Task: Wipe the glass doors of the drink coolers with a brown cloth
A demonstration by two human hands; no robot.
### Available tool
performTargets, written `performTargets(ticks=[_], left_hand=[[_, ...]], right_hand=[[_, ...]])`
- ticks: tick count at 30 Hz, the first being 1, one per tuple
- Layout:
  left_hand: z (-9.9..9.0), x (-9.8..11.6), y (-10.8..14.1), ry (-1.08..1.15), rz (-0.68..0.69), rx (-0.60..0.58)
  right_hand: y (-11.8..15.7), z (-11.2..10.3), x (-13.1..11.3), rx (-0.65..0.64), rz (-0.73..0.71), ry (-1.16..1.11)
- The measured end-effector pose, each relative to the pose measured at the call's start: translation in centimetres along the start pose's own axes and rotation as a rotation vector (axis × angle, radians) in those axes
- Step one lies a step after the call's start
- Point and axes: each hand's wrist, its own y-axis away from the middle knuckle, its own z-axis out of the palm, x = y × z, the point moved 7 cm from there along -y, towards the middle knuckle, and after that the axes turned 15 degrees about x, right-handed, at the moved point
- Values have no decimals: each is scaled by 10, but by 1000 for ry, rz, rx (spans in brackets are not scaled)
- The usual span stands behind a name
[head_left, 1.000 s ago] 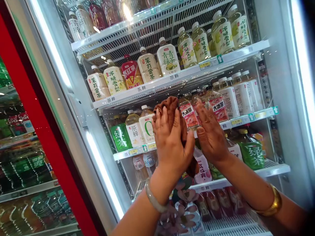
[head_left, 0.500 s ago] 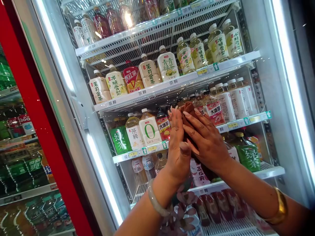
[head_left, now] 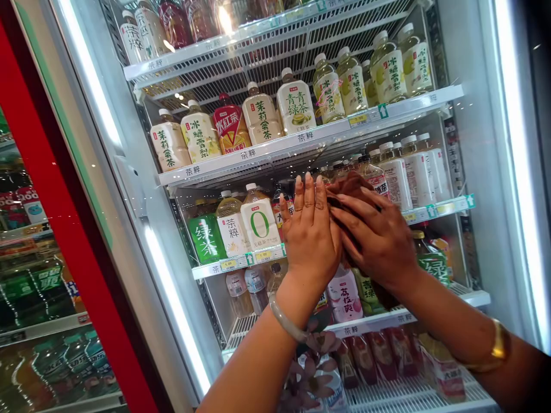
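My left hand [head_left: 310,229] is raised with its fingers stretched upward and its back toward me. It appears to lie flat against the glass door of a drinks cooler. A crumpled brown cloth [head_left: 353,184] is under my right hand [head_left: 373,235], whose fingers curve over it; a dark fold hangs below the palm. The two hands are side by side, the left thumb side close to the cloth. Behind the glass, near my left fingers, is a bottle with a green 0 [head_left: 260,223] on its label. The hands hide part of the middle shelf.
Several tilted shelves hold bottles, among them a red-labelled one [head_left: 230,126] and a green one [head_left: 206,234]. A bright light strip [head_left: 176,310] runs down the left side. A red frame [head_left: 64,252] divides off another cooler. Pale flower shapes [head_left: 312,376] show low on the glass.
My left hand has turned from edge-on to flat, back toward me. My right hand has shifted right with the cloth, which now shows more above the fingers. The view has shifted slightly.
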Motion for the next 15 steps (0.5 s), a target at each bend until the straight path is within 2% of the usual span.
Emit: performTargets(ticks=[2,5,8,12,15], left_hand=[[2,5,4,-21,19,-8],[9,9,4,-37,-27,2],[18,10,0,-45,-105,19],[23,16,2,-46,-64,16],[27,24,5,-90,3,-42]], right_hand=[[4,-9,15,6,-15,15],[-10,-7,38,81,97,67],[-24,5,38,122,176,54],[-12,-3,27,79,75,6],[6,-18,37,36,-22,-31]])
